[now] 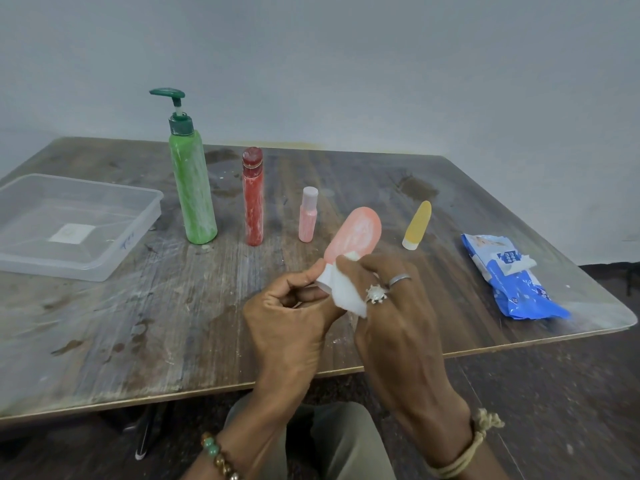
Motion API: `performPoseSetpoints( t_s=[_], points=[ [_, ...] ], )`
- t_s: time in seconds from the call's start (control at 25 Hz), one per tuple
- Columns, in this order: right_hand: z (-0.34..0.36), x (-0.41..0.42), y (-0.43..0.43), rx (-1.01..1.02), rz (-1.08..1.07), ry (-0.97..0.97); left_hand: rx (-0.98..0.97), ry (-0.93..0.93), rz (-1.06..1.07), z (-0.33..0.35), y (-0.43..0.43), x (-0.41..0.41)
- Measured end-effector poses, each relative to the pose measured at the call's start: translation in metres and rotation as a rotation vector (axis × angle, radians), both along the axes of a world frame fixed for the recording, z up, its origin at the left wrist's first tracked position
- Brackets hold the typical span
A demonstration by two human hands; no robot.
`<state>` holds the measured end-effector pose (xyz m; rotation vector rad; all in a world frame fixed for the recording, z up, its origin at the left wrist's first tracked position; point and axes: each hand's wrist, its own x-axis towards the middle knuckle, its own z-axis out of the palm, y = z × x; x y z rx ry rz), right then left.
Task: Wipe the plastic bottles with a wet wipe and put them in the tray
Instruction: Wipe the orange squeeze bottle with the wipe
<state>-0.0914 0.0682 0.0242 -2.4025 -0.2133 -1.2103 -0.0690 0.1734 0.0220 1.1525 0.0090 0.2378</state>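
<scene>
My left hand point(294, 313) grips the white cap end of a salmon-pink squeeze bottle point(356, 233), which tilts up and away above the table. My right hand point(391, 306) pinches a white wet wipe point(346, 292) against the bottle's lower part. Standing upright on the wooden table point(138, 323) are a tall green pump bottle point(192, 188), a red bottle point(252, 199), a small pink bottle point(308, 216) and a small yellow tube point(417, 225). All look streaked with white dust. The clear plastic tray point(104, 258) sits at the far left with no bottles in it.
A blue wet wipe pack point(512, 278) lies at the table's right, a wipe poking from its opening. The table's front edge runs just below my hands. A grey wall stands behind the table. My knees show under the table edge.
</scene>
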Motion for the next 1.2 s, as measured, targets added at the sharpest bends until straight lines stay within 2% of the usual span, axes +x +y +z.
performPoseSetpoints(
  t_s=[0.12,0.24,0.32,0.44,0.76,0.92,1.04,1.2],
  points=[
    [-0.005,0.003,-0.008,-0.094,-0.119,-0.059,-0.053,0.021,-0.053,0.0,0.001,-0.001],
    [-0.004,0.006,-0.011,-0.11,-0.098,-0.095,-0.19,0.101,-0.105,0.003,0.004,0.001],
    [0.001,0.01,-0.013,-0.073,-0.112,-0.112,-0.192,0.121,-0.136,0.002,0.003,0.002],
    [0.008,0.014,-0.018,-0.125,-0.12,-0.09,-0.217,0.14,-0.149,0.003,0.004,0.0],
    [0.026,0.028,-0.034,-0.135,-0.197,-0.046,-0.153,0.092,-0.149,0.004,0.006,-0.001],
    [0.02,0.022,-0.027,-0.244,-0.153,-0.003,-0.167,0.098,-0.133,0.001,0.006,0.0],
    [0.008,0.016,-0.023,-0.155,-0.16,-0.017,-0.145,0.102,-0.122,-0.003,0.003,0.001],
    [0.002,0.008,-0.013,-0.167,-0.119,-0.035,-0.185,0.107,-0.118,-0.001,0.004,0.003]
  ],
)
